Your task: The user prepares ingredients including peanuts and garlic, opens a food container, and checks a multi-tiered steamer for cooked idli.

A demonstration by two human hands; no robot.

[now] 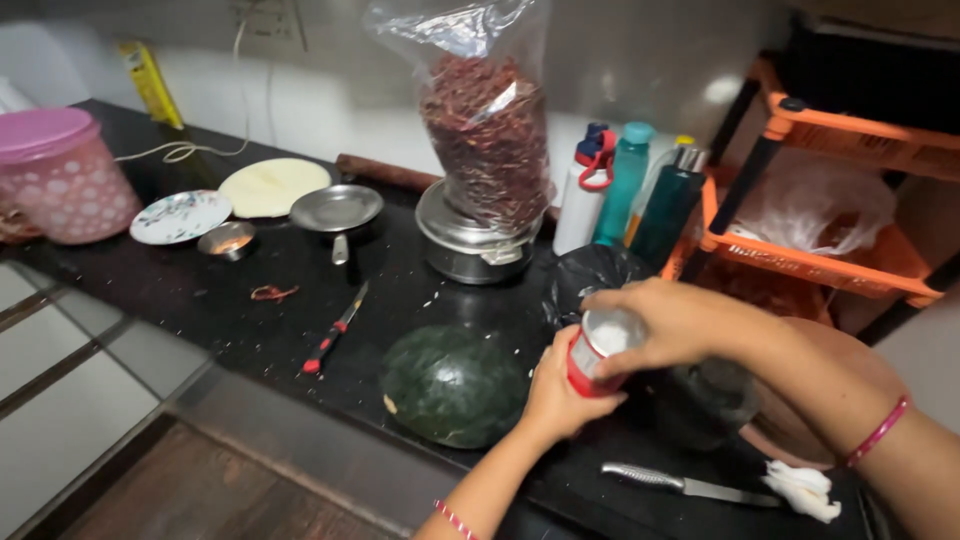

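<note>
Two knives on the counter: one red-handled (336, 330) at centre, one steel (685, 485) at lower right. Four bottles (628, 195) upper centre-right. One dark green pumpkin (452, 385), one pink container (60, 170) upper left, one floral plate (180, 216).

Dim indoor light with a bright patch on the wall (330, 110) well beyond the grip. Glare sits on the plastic bag (485, 120) and steel pot (465, 245) above the grip. The dark table (200, 290) swallows shadows. The whole frame is soft, and its edges bow outward.
</note>
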